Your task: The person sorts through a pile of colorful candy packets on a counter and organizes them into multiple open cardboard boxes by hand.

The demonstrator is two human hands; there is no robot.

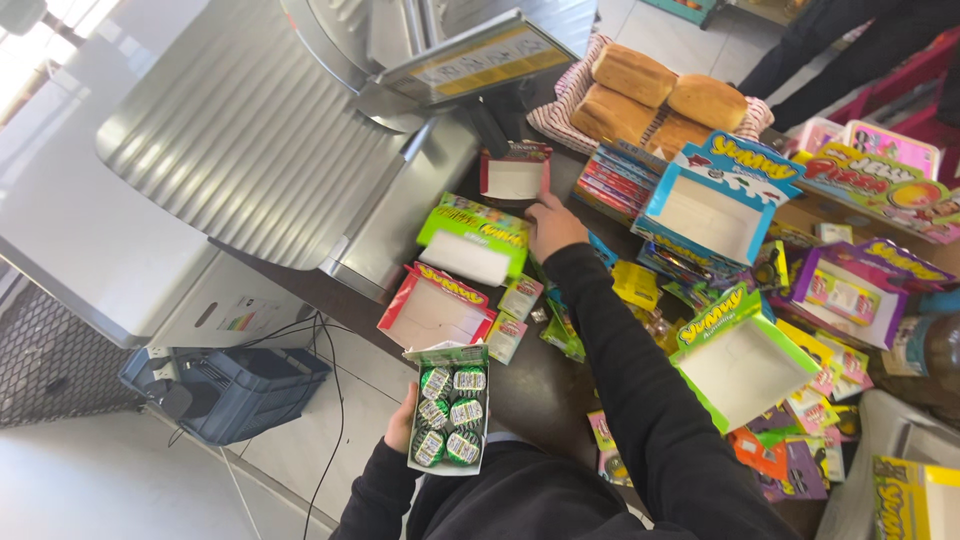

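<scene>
My left hand (pixel 402 420) holds a small white and green display box (pixel 449 412) filled with several round green wrapped candies, close to my body. My right hand (pixel 549 222) reaches forward across the dark counter (pixel 520 385), its fingers touching the edge of a small empty red-trimmed box (pixel 514 176). Both arms wear black sleeves. Just left of the right hand lies a green box (pixel 472 236), and an empty red box (pixel 434 309) sits nearer to me.
Empty blue (pixel 712 208), green (pixel 745 362) and purple (pixel 845 290) candy boxes and loose sweet packets cover the counter's right side. Bread loaves (pixel 665 100) rest on a striped cloth at the back. A large metal machine (pixel 250 140) stands left; another person's legs (pixel 840 45) are top right.
</scene>
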